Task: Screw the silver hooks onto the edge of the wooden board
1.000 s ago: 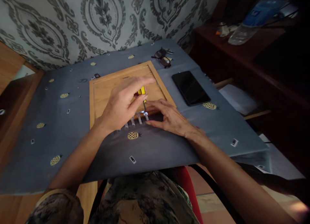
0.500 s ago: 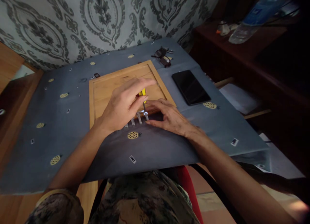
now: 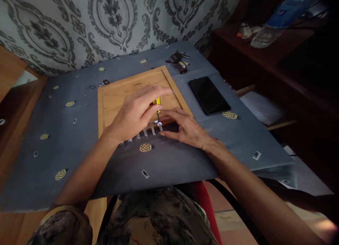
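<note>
A screwdriver with a yellow handle stands upright in my left hand, its tip down on a small metal piece at the near edge of a framed wooden board. The left fingers close round the handle and hide part of it. My right hand curls about that same metal piece, thumb in front and fingers behind near the screwdriver tip. Several similar metal pieces stick out in a row along the board's near edge, toward the left.
A blue cloth with pineapple prints covers the table. Right of the board lies a black phone, and behind it are dark sunglasses. A plastic bottle rests on the dark red furniture to the right.
My left hand has shifted very slightly about the screwdriver, whose tip stays on the metal piece. The right hand keeps its place.
</note>
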The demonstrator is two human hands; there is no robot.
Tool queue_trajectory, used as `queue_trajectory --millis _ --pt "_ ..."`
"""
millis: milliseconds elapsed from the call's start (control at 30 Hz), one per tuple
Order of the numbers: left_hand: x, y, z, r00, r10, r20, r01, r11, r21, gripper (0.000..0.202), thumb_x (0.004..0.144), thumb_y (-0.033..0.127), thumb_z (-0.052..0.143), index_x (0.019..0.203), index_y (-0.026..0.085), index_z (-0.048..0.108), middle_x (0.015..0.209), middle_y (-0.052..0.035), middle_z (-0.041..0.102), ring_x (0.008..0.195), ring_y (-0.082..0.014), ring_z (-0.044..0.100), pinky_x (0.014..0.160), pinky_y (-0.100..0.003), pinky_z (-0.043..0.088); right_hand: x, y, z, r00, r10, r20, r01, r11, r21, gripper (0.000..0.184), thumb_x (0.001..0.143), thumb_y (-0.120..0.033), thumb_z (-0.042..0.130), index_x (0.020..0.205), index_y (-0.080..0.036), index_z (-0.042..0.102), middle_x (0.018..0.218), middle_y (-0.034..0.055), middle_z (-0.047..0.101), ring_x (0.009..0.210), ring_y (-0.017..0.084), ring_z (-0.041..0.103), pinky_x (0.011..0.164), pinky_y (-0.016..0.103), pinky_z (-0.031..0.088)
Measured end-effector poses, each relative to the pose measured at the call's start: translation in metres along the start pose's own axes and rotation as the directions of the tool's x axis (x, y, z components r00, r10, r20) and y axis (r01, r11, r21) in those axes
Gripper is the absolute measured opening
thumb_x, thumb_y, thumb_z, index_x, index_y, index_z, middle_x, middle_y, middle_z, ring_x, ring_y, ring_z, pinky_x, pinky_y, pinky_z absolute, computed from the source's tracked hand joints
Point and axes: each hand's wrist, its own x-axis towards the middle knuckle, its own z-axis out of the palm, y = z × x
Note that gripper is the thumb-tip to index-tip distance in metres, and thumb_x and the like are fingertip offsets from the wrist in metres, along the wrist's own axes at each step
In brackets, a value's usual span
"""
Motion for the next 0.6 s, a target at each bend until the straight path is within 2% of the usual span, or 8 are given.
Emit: queue_trajectory --millis 133,267,367,433,500,533,600 --pt "0.0 -0.005 -0.001 1.0 -0.002 0.025 0.002 1.0 -0.026 0.033 0.095 0.014 0.051 0.124 0.028 0.061 0.105 -0.0016 0.069 0.097 -0.0181 0.068 0.086 -0.036 0.061 0.0 0.0 0.0 1.0 0.002 -0.007 -0.002 1.0 -0.007 0.063 0.083 -0.037 0.077 0.141 -0.029 0.053 0.112 0.0072 0.071 0.11 0.03 0.066 0.098 0.053 0.051" --pt "-0.002 -0.007 0.0 0.999 -0.009 0.043 0.012 0.997 -0.079 0.034 0.096 0.016 0.052 0.126 0.029 0.061 0.105 -0.0016 0.069 0.099 -0.0185 0.068 0.085 -0.037 0.062 0.001 0.0 -0.001 1.0 -0.018 -0.006 0.018 0.999 -0.047 0.062 0.083 -0.036 0.077 0.14 -0.026 0.054 0.112 0.0073 0.072 0.108 0.029 0.066 0.096 0.05 0.052" --pt "-0.002 -0.001 -0.008 0.996 -0.077 -0.048 0.071 0.991 -0.112 0.028 0.095 0.019 0.056 0.121 0.026 0.063 0.107 -0.0017 0.069 0.094 -0.0163 0.069 0.082 -0.032 0.062 0.001 -0.001 -0.001 1.0 -0.025 -0.005 0.025 0.998 -0.056 0.064 0.083 -0.034 0.077 0.142 -0.025 0.052 0.111 0.0071 0.073 0.109 0.029 0.065 0.096 0.049 0.051" --pt "0.001 0.003 -0.019 0.966 -0.172 -0.193 0.144 0.978 -0.149 0.024 0.093 0.023 0.062 0.117 0.024 0.064 0.106 -0.0013 0.07 0.093 -0.0146 0.069 0.082 -0.028 0.061 0.0 -0.002 -0.002 1.0 -0.021 0.001 0.021 0.997 -0.077 0.065 0.084 -0.034 0.076 0.143 -0.025 0.051 0.11 0.0065 0.075 0.111 0.029 0.064 0.098 0.049 0.05" --pt "0.002 0.001 -0.031 0.907 -0.255 -0.336 0.195 0.96 -0.202 0.025 0.089 0.025 0.069 0.113 0.025 0.063 0.098 0.0005 0.071 0.088 -0.0129 0.069 0.08 -0.026 0.059 0.0 -0.003 -0.002 1.0 -0.011 0.007 0.011 0.996 -0.092 0.064 0.085 -0.035 0.076 0.143 -0.026 0.05 0.11 0.0056 0.076 0.111 0.028 0.063 0.098 0.049 0.05" --pt "0.001 -0.002 -0.036 0.882 -0.29 -0.371 0.219 0.95 -0.222 0.025 0.086 0.025 0.072 0.11 0.025 0.063 0.092 0.0015 0.07 0.085 -0.0121 0.068 0.078 -0.025 0.059 0.0 -0.004 -0.002 1.0 -0.006 0.007 0.006 0.996 -0.092 0.064 0.085 -0.035 0.076 0.143 -0.026 0.05 0.11 0.0053 0.076 0.111 0.028 0.064 0.098 0.049 0.05" --pt "-0.005 -0.015 -0.04 0.848 -0.384 -0.366 0.316 0.92 -0.234 0.023 0.082 0.022 0.073 0.103 0.023 0.064 0.085 0.0027 0.068 0.076 -0.01 0.065 0.072 -0.023 0.056 0.0 -0.004 -0.003 1.0 -0.004 0.006 0.005 0.996 -0.088 0.063 0.085 -0.035 0.076 0.142 -0.027 0.051 0.111 0.0049 0.075 0.111 0.027 0.064 0.097 0.048 0.051"
